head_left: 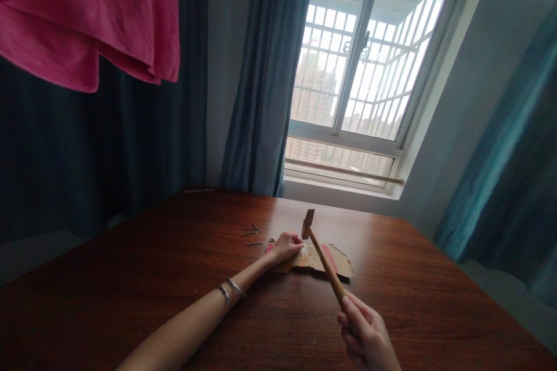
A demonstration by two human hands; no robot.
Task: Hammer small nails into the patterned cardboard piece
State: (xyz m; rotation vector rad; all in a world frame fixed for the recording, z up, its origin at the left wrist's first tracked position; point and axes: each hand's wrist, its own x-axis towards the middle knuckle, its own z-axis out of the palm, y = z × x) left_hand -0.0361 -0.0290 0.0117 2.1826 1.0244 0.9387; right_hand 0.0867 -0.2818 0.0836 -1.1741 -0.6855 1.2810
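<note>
My right hand (365,327) is wrapped round the wooden handle of a hammer (326,264). The hammer's head is up, just above and right of my left fingertips. My left hand (287,246) is closed in a pinch over a flat brown board (343,266), apparently on a nail (301,239) that is mostly hidden by the fingers. Pink and orange patches and many small dots cover the board, and short dark marks line its far right edge. Several loose nails (251,232) lie on the table left of my left hand.
The brown wooden table (195,226) reaches back to a wall with a barred window (348,87). Blue curtains (261,69) hang beside it, and another curtain (500,156) is at the right. A pink cloth (130,17) hangs at upper left.
</note>
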